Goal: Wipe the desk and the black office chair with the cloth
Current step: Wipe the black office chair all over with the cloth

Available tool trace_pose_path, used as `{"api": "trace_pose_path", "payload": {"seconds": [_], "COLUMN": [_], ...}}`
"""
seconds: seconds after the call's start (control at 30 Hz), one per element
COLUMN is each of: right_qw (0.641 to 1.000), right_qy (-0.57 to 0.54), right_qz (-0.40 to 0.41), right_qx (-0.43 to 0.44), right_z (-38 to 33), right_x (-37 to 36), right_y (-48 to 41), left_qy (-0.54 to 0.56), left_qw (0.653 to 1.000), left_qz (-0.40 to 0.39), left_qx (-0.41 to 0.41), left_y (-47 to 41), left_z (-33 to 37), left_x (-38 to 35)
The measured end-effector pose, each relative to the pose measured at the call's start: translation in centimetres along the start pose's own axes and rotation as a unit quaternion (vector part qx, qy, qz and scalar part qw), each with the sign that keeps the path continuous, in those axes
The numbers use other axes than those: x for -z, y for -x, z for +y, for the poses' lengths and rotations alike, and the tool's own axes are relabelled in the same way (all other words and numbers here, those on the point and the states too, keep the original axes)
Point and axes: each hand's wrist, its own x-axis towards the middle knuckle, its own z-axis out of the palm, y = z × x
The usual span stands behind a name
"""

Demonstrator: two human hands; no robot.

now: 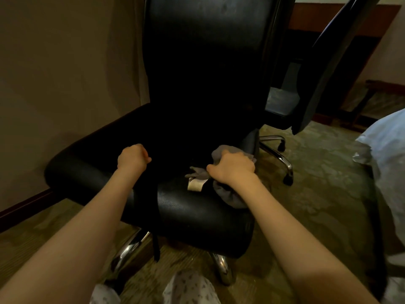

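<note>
Head view: the right hand (232, 170) is clamped on a crumpled grey cloth (229, 197), pressing it onto the seat of the black office chair (197, 211). A pale tag (194, 185) on the cloth is too blurred to read. The left hand (133, 158) is curled over the seat; I cannot tell whether it grips anything.

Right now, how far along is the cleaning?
Nothing looks clearly finished. In hand: the right hand grips the grey cloth on the seat of the black chair, the left hand curled beside it. Probably left: the backrest. Whether the desk behind is already wiped, I cannot tell.
</note>
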Motion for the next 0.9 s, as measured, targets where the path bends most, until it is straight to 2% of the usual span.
{"api": "trace_pose_path", "payload": {"seconds": [0.17,0.27,0.37,0.47,0.57,0.63,0.77,0.83,0.9], "right_qw": [0.997,0.996,0.997,0.992,0.981,0.976,0.984,0.992,0.995], "right_qy": [-0.039,-0.055,-0.049,-0.078,-0.15,-0.182,-0.123,-0.089,-0.097], "right_qz": [-0.01,-0.017,-0.015,-0.02,-0.023,0.009,0.104,0.078,0.014], "right_qx": [0.06,0.063,0.061,0.098,0.118,0.118,0.076,0.046,0.01], "right_z": [-5.7,-10.2,-14.3,-16.3,-15.1,-13.0,-7.0,-3.8,-1.8], "right_x": [-0.8,-1.8,-3.3,-3.6,-2.2,-0.6,2.4,2.3,1.2], "right_y": [1.9,2.0,1.7,1.2,0.2,-1.0,-5.2,-7.6,-9.0], "left_qy": [0.137,0.205,0.252,0.221,0.214,0.215,0.202,0.183,0.163], "left_qw": [0.989,0.974,0.963,0.972,0.971,0.97,0.975,0.978,0.981], "left_qz": [-0.059,-0.091,-0.08,-0.048,-0.062,-0.058,-0.064,-0.088,-0.103], "left_qx": [0.011,0.025,0.054,0.059,0.084,0.092,0.067,0.049,0.032], "left_y": [-0.4,-0.6,-0.7,-1.0,-1.1,-1.1,-0.9,-0.5,-0.4], "left_z": [-0.8,-1.3,-1.7,-2.8,-3.9,-4.3,-3.5,-2.8,-2.7], "left_x": [1.5,2.4,3.3,4.1,5.0,5.3,4.6,3.9,3.4]}}
